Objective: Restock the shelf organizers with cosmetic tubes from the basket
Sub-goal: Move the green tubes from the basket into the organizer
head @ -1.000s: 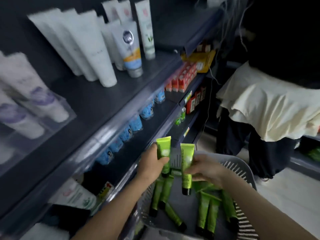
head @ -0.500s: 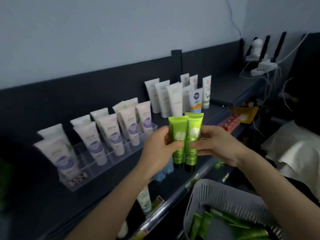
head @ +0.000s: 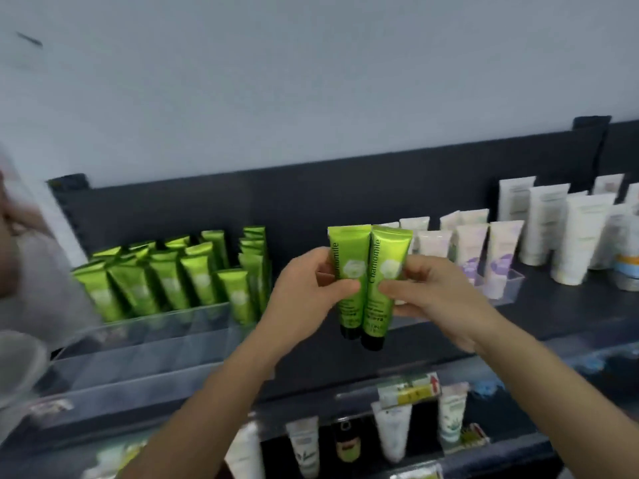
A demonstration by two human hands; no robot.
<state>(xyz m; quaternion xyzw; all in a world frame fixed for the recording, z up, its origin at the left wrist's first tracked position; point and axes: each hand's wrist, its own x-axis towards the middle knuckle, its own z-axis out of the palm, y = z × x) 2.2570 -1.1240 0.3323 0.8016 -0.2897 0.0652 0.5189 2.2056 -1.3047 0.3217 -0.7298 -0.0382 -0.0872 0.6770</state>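
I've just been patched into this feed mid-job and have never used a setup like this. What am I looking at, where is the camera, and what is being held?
There is no machine here: a person works with bare hands, and the single camera sits on their head, looking forward and down. The left hand and right hand each grip a green tube, held upright side by side, caps down, in front of a dark shelf. To the left, a clear organizer already holds a row of matching green tubes. To the right stand white tubes, some with purple labels. A lower shelf holds more products, too blurred to name.
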